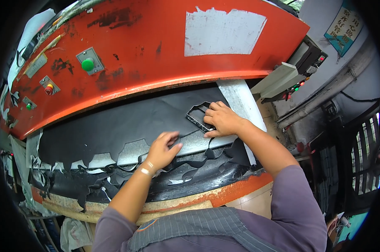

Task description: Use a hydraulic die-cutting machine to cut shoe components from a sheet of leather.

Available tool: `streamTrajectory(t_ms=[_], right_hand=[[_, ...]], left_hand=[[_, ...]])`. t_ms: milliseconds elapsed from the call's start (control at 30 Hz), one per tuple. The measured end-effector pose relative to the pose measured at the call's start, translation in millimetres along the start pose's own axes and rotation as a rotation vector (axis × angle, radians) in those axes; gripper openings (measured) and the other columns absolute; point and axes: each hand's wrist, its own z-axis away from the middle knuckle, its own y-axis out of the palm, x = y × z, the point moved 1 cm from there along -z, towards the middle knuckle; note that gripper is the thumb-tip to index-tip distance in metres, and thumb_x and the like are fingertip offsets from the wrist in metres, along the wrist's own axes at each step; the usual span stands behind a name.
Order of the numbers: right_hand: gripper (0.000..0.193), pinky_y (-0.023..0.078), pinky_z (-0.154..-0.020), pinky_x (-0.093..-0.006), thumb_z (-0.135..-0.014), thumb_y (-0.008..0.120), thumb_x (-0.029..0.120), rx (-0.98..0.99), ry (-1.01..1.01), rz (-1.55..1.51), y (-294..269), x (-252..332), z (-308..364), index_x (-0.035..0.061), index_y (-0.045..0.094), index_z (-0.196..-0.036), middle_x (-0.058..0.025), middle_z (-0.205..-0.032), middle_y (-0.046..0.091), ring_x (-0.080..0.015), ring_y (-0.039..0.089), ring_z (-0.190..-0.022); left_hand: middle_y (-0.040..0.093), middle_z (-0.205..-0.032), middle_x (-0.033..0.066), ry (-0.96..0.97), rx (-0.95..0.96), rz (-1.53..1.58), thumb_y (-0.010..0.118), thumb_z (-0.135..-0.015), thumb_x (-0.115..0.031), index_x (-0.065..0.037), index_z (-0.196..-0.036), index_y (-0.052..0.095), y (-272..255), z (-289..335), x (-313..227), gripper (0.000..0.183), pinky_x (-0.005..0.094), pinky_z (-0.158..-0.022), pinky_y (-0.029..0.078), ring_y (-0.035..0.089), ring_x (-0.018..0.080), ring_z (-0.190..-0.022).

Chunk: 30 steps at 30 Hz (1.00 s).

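My right hand (222,119) grips the near right side of a cutting die (194,123), an open outline of dark metal strip. The die lies on a black sheet (114,122) of leather-like material, close to its cut front edge. My left hand (161,150) is over that notched edge, left of the die. Its fingers point right with the thumb apart, slightly blurred, and nothing shows in them. Beneath the sheet lies a pale metal plate (237,95), bare at the right end and in the notches. The sheet's far edge is hidden under the press beam.
A large orange-red press beam (156,46) spans the far side, with a green push button (88,64) and a red knob (49,89). Black offcuts (102,182) tangle along the near edge, above a wooden rail (72,212). A control box (309,59) stands at right.
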Motion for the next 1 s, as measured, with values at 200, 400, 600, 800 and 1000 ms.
streamTrajectory(t_ms=[200,400,600,800,1000], right_hand=[[0.040,0.036,-0.088,-0.0397,-0.074,0.073,0.039,-0.374,0.007,-0.301,0.9,0.4,37.1,0.0054,0.059,-0.089,-0.0079,-0.092,0.058,-0.0284,0.050,-0.096],[0.033,0.040,-0.091,-0.0359,-0.088,0.064,0.030,-0.695,0.398,-0.965,1.8,68.7,93.7,0.0013,0.062,-0.102,-0.0115,-0.100,0.056,-0.0235,0.054,-0.099],[0.037,0.046,-0.083,-0.0314,-0.094,0.058,0.034,-0.726,0.500,-1.269,12.5,119.6,115.4,-0.0012,0.061,-0.106,-0.0083,-0.103,0.052,-0.0185,0.056,-0.092],[0.036,0.042,-0.077,-0.0435,-0.084,0.069,0.030,-0.529,0.805,-0.718,-6.5,120.5,96.8,-0.0024,0.052,-0.085,-0.0218,-0.086,0.055,-0.0355,0.050,-0.085],[0.049,0.043,-0.081,-0.0444,-0.077,0.072,0.043,-0.184,0.798,-0.310,1.8,113.1,81.5,-0.0029,0.057,-0.081,-0.0222,-0.081,0.061,-0.0350,0.052,-0.090]], left_hand=[[0.045,-0.132,0.0173,-0.023,0.012,0.106,0.075,-0.082,-0.027,0.001,-0.143,0.035,58.3,-43.4,-2.2,0.078,0.0357,-0.102,0.043,0.051,0.0254,-0.120],[0.028,-0.149,0.0284,0.104,0.252,0.466,0.083,-0.073,-0.035,0.007,-0.149,0.011,98.3,-40.6,-35.4,0.113,0.0374,-0.114,0.024,0.029,0.0325,-0.140],[0.061,-0.118,0.0132,-0.142,0.315,0.654,0.050,-0.098,-0.021,0.003,-0.137,0.040,113.2,7.9,-61.5,0.046,0.0297,-0.096,0.044,0.057,0.0179,-0.111],[0.064,-0.083,0.0054,-0.468,0.155,0.563,0.043,-0.100,-0.012,0.001,-0.109,0.056,63.8,59.2,-39.8,0.021,0.0242,-0.052,0.052,0.063,0.0138,-0.064],[0.065,-0.070,0.0092,-0.624,0.335,-0.122,0.061,-0.092,-0.021,0.002,-0.101,0.062,-27.1,115.8,-9.1,0.024,0.0314,-0.056,0.051,0.064,0.0161,-0.058]])
